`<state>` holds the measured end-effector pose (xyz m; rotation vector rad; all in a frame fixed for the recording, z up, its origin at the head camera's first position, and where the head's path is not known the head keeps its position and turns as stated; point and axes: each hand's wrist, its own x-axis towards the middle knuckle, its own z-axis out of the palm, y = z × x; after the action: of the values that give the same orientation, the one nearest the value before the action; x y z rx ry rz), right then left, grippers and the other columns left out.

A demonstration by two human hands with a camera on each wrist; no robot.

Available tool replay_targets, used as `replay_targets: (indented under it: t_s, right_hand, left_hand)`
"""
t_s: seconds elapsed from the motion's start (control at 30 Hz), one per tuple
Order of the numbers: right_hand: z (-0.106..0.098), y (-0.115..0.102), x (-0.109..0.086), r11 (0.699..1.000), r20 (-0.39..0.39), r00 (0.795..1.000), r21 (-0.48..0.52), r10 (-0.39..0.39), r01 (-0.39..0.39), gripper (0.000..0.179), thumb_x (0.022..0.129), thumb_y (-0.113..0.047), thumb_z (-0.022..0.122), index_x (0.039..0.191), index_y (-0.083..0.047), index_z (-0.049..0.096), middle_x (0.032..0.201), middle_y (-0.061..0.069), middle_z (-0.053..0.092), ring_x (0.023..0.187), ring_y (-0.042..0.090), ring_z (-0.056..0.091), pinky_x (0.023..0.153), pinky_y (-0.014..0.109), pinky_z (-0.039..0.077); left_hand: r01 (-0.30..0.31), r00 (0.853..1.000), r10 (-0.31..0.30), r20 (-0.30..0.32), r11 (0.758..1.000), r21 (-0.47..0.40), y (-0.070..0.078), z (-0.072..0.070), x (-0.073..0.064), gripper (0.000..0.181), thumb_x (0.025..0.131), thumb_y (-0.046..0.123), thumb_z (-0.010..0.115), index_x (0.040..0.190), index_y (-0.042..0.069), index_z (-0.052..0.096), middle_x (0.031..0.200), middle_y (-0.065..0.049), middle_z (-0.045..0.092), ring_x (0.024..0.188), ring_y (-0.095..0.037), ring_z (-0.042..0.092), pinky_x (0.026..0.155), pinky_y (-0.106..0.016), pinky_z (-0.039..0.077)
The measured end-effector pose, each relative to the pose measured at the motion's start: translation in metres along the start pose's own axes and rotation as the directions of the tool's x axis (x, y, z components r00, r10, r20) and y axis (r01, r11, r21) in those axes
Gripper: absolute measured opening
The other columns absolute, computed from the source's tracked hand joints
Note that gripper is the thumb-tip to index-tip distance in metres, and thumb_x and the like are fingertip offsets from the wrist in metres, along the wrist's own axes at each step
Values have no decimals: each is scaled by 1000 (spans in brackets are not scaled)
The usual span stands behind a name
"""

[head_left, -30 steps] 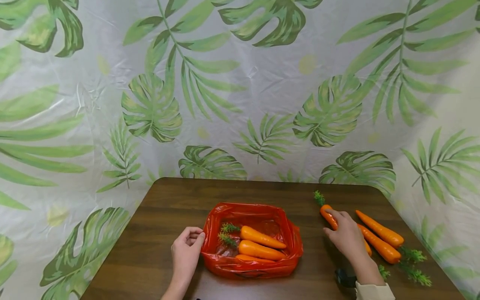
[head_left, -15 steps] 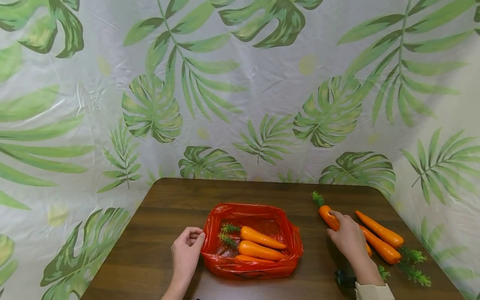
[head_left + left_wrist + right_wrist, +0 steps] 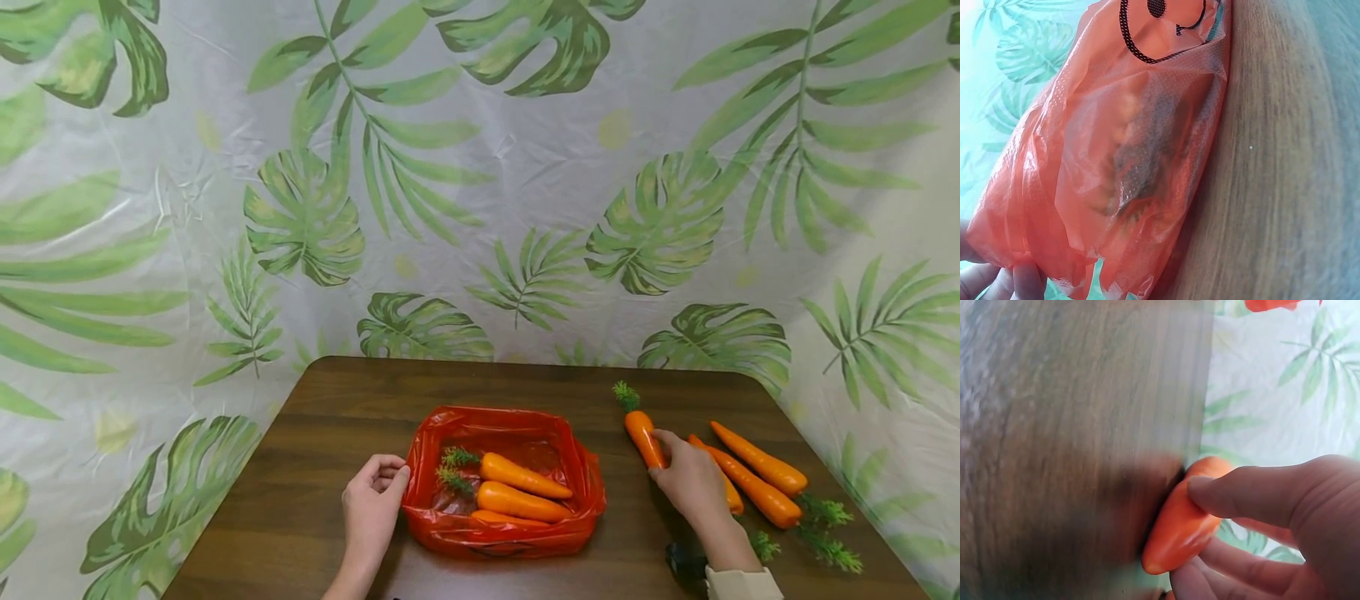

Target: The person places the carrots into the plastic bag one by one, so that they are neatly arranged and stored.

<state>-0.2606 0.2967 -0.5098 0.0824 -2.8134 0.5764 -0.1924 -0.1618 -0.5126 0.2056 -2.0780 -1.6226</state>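
My left hand (image 3: 372, 500) pinches the left rim of a red plastic bag (image 3: 502, 540), which stands spread open on the table. In the left wrist view, the fingertips (image 3: 1025, 281) grip a corner of the translucent bag (image 3: 1079, 137). Inside the bag lie 3 carrots (image 3: 525, 475), two with green tops showing. To the right, my right hand (image 3: 693, 487) holds another carrot (image 3: 641, 435) between thumb and fingers, its leafy top pointing away. The right wrist view shows the thumb (image 3: 1213, 494) pressed on that carrot (image 3: 1179, 534). Its tapered tip shows there.
Several loose carrots (image 3: 761, 458) lie right of my right hand, one partly hidden by it. Their green tops (image 3: 828, 533) reach toward the right table edge. A leaf-printed sheet (image 3: 540, 192) hangs behind the brown wooden table (image 3: 352, 408). A dark device (image 3: 684, 560) sits at my right wrist.
My right hand has drawn the carrot slightly to the left, away from the other loose carrots, uncovering more of them. The left hand and bag have stayed in place.
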Motion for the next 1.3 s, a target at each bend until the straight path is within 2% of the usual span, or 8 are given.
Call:
replay_targets:
  t_s: [0.2, 0.43, 0.8, 1.03, 1.3]
  right_hand:
    - [1, -2, -1, 1000, 24, 1000, -14, 7, -7, 61, 74, -12, 86, 129, -1, 63, 78, 6, 64, 60, 21, 53, 55, 41, 45]
    - [1, -2, -1, 999, 63, 998, -28, 30, -29, 62, 75, -15, 85, 131, 0, 62, 72, 4, 61, 59, 22, 51, 56, 43, 45]
    - [-1, -5, -2, 998, 94, 994, -16, 60, -59, 61, 77, -14, 85, 132, -2, 62, 73, 4, 62, 59, 21, 51, 53, 39, 42]
    - [-2, -7, -1, 999, 47, 998, -8, 49, -49, 62, 75, -15, 86, 132, -4, 63, 90, 12, 70, 63, 22, 57, 54, 42, 46]
    - [-6, -10, -1, 999, 36, 998, 12, 42, -42, 63, 77, -16, 86, 134, -5, 62, 96, 14, 72, 67, 23, 62, 56, 43, 48]
  left_hand:
    - [-7, 1000, 7, -2, 1000, -4, 1, 1, 0, 5, 87, 8, 77, 91, 7, 74, 78, -3, 68, 65, -18, 65, 58, -24, 51]
    - [-2, 1000, 2, -1, 1000, 2, -1, 1, 0, 4, 87, 7, 76, 90, 7, 73, 78, -3, 69, 65, -17, 65, 57, -24, 51]
    - [-1, 1000, 1, -9, 1000, 6, -1, 1, 0, 5, 87, 9, 77, 90, 6, 73, 77, -2, 69, 64, -16, 65, 57, -23, 51]
    - [2, 1000, -2, -4, 1000, 3, -1, 1, 0, 6, 87, 11, 78, 90, 8, 73, 78, -2, 69, 64, -16, 65, 57, -25, 51]
    - [-3, 1000, 3, -3, 1000, 12, 0, 1, 0, 6, 87, 11, 78, 90, 8, 73, 78, -1, 69, 64, -16, 65, 57, -25, 51]
